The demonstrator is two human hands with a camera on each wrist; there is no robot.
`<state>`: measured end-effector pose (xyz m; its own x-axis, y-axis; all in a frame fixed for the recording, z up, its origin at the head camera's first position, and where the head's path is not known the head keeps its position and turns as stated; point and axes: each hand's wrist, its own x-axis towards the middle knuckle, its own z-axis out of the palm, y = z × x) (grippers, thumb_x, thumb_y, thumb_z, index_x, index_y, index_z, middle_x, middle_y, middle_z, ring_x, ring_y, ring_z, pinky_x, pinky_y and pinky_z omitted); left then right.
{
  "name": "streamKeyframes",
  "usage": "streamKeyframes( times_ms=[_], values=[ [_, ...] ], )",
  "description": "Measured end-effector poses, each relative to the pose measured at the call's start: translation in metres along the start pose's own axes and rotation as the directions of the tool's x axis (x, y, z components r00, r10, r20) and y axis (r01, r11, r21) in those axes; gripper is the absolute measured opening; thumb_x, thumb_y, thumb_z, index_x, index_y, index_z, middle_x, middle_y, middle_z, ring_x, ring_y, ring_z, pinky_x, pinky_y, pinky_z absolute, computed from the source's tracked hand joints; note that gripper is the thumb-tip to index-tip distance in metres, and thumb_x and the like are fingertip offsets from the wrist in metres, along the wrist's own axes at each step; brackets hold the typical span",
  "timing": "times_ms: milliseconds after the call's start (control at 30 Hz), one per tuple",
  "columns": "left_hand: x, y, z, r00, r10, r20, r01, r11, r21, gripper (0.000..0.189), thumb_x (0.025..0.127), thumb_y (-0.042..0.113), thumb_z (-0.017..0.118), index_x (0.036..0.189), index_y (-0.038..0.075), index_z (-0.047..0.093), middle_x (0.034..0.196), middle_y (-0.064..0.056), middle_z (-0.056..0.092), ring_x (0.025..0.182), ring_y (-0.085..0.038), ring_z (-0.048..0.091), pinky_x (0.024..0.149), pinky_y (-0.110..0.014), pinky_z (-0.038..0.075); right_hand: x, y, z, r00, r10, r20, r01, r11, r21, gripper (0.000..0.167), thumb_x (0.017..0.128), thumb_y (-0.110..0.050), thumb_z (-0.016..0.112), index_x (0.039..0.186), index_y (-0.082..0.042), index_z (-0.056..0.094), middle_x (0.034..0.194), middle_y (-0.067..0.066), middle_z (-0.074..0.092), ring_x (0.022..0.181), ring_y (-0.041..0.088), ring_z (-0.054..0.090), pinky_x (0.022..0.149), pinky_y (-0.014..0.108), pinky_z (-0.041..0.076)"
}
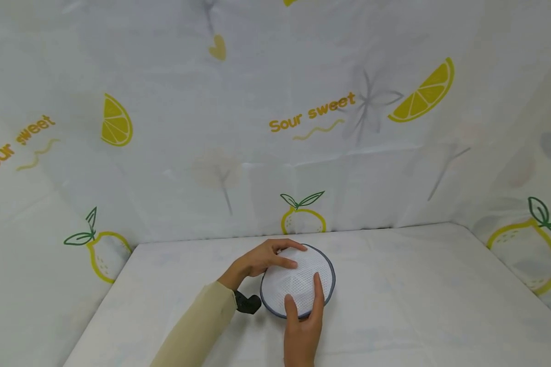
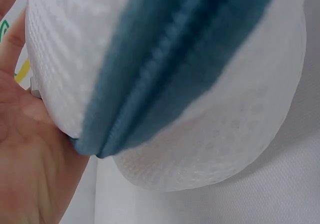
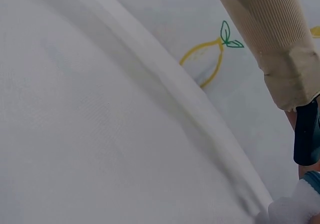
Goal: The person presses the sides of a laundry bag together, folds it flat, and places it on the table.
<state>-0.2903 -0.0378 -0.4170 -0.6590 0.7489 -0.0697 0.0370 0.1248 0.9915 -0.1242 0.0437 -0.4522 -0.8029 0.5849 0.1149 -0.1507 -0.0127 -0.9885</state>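
Observation:
A round white mesh laundry bag [image 1: 298,283] with a dark blue-grey rim is between my two hands, low in the middle of the head view. My left hand [image 1: 266,257] grips its upper left edge, with thumb and a finger over the mesh face. From below, my right hand [image 1: 303,334] holds the near edge, thumb and one finger spread up over the mesh. Close up in the left wrist view, a teal zipper band [image 2: 150,78] runs between two bulging mesh sides, and the left palm [image 2: 35,149] lies against the bag's edge. The right wrist view catches only a corner of the bag [image 3: 292,209].
A white cloth covers the table [image 1: 418,306]. Behind it and at both sides hangs a white curtain [image 1: 174,168] printed with lemons and lettering. A black wrist-worn device [image 1: 249,303] sits under the left wrist, below the beige sleeve [image 1: 197,318].

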Motion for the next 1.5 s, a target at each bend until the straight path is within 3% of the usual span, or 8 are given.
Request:
streamKeyframes(
  times_ms=[100,300,533,900,1233,1500],
  values=[
    [0.000,0.000,0.000,1.000,-0.004,0.009,0.004,1.000,-0.010,0.044,0.081,0.007,0.076,0.124,0.010,0.065,0.130,-0.003,0.051,0.107,-0.021,0.054,0.078,-0.032,0.052,0.002,0.000,0.000,1.000,0.017,0.004,-0.017,1.000,-0.008,0.071,0.090,-0.013,0.066,0.149,-0.030,0.030,0.152,0.004,0.026,0.134,0.023,0.030,0.104,0.049,0.030],
    [0.001,0.000,0.002,0.999,-0.023,0.045,0.025,0.999,-0.040,0.050,0.081,0.005,0.075,0.129,0.007,0.060,0.133,-0.005,0.050,0.106,-0.022,0.055,0.076,-0.033,0.053,0.005,-0.003,0.002,0.999,0.017,-0.038,-0.020,0.996,-0.082,0.072,0.087,-0.008,0.068,0.147,-0.027,0.033,0.150,0.009,0.031,0.133,0.030,0.030,0.104,0.056,0.027],
    [-0.001,-0.005,0.003,0.999,-0.037,0.021,0.038,0.998,-0.054,0.047,0.081,0.005,0.075,0.125,0.015,0.065,0.132,-0.002,0.050,0.103,-0.020,0.057,0.075,-0.034,0.054,0.006,-0.005,0.002,0.997,0.078,-0.022,-0.080,0.992,-0.094,0.072,0.087,-0.009,0.067,0.147,-0.029,0.031,0.152,0.008,0.027,0.136,0.032,0.026,0.106,0.058,0.024],
    [-0.002,-0.010,0.001,0.998,-0.035,0.058,0.041,0.993,-0.111,0.051,0.081,0.002,0.073,0.130,0.015,0.061,0.133,-0.005,0.047,0.094,-0.022,0.059,0.075,-0.035,0.054,0.009,-0.003,0.003,0.994,0.106,-0.019,-0.107,0.990,-0.093,0.074,0.088,-0.011,0.067,0.148,-0.035,0.030,0.153,0.006,0.026,0.136,0.031,0.028,0.106,0.056,0.026],
    [-0.005,-0.010,-0.003,0.995,-0.045,0.093,0.055,0.993,-0.105,0.055,0.081,0.003,0.073,0.132,0.016,0.059,0.136,-0.005,0.044,0.098,-0.022,0.058,0.077,-0.036,0.054,0.008,-0.003,0.006,0.989,0.146,0.002,-0.146,0.988,-0.048,0.073,0.091,-0.013,0.064,0.148,-0.038,0.026,0.155,0.005,0.022,0.136,0.032,0.029,0.105,0.054,0.029],
    [-0.007,-0.009,-0.005,0.993,-0.036,0.111,0.055,0.984,-0.170,0.056,0.082,-0.001,0.070,0.134,0.013,0.057,0.132,-0.010,0.049,0.097,-0.025,0.061,0.077,-0.039,0.054,0.010,-0.002,0.004,0.983,0.172,0.061,-0.175,0.984,0.034,0.077,0.093,-0.013,0.063,0.151,-0.037,0.019,0.158,0.005,0.011,0.138,0.032,0.022,0.106,0.053,0.029]
  ],
)
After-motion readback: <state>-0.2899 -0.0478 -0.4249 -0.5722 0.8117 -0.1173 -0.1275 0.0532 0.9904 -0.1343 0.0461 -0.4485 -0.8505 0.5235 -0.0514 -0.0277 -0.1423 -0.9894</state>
